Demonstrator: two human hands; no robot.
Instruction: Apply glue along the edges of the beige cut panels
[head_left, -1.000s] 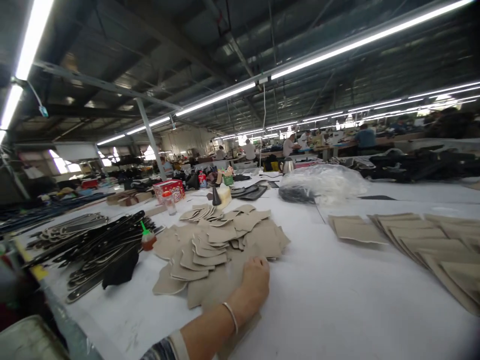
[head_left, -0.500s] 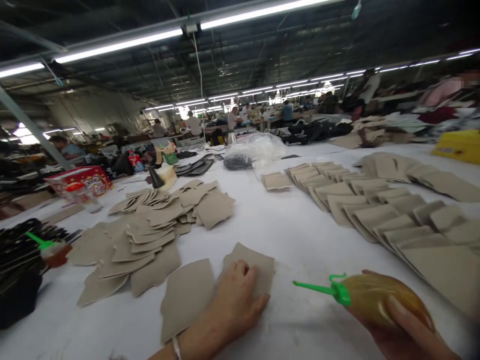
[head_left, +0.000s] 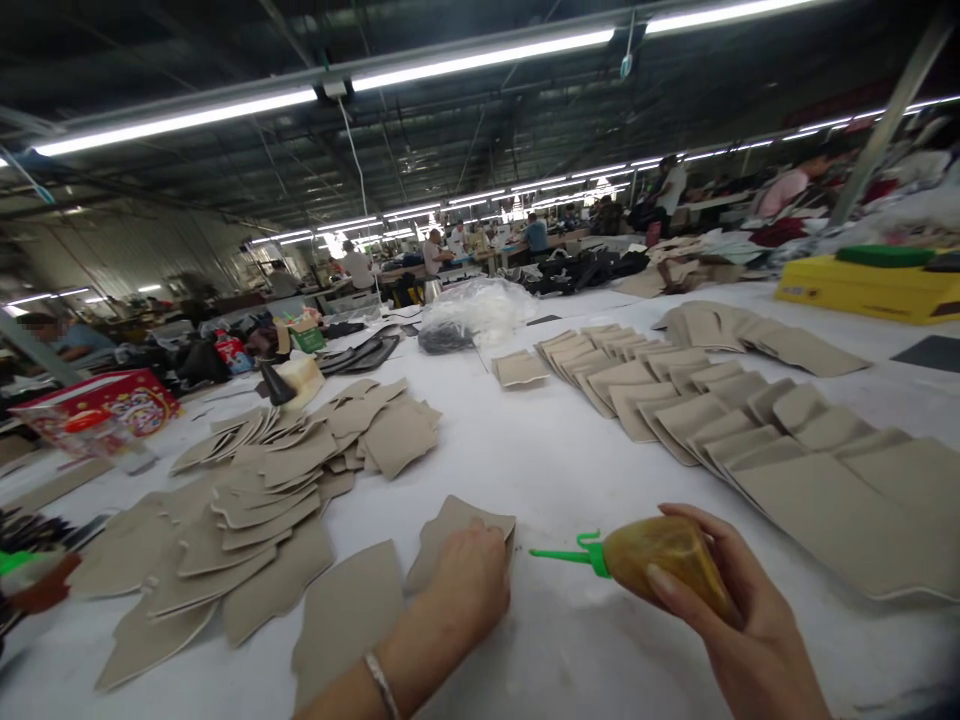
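My right hand [head_left: 739, 590] grips a squeeze bottle of amber glue [head_left: 664, 562], tilted on its side. The bottle's thin green nozzle points left, its tip a little right of a beige leather piece [head_left: 442, 530]. My left hand [head_left: 472, 580], fingers curled, is closed on that piece near its right edge; the fingertips are partly hidden. Another leather piece [head_left: 349, 615] lies flat beside my left wrist, which wears a silver bracelet.
Loose leather pieces [head_left: 262, 510] are heaped on the left. Overlapping rows of pieces [head_left: 720, 420] spread over the right. Further back are a clear plastic bag [head_left: 480, 310], a yellow box [head_left: 862, 290] and a red box [head_left: 142, 395]. A second glue bottle [head_left: 37, 580] stands far left.
The glue bottle and my right hand have moved left, bringing the nozzle closer to the leather piece. My left hand's fingers have shifted to the piece's right edge. The view has turned right.
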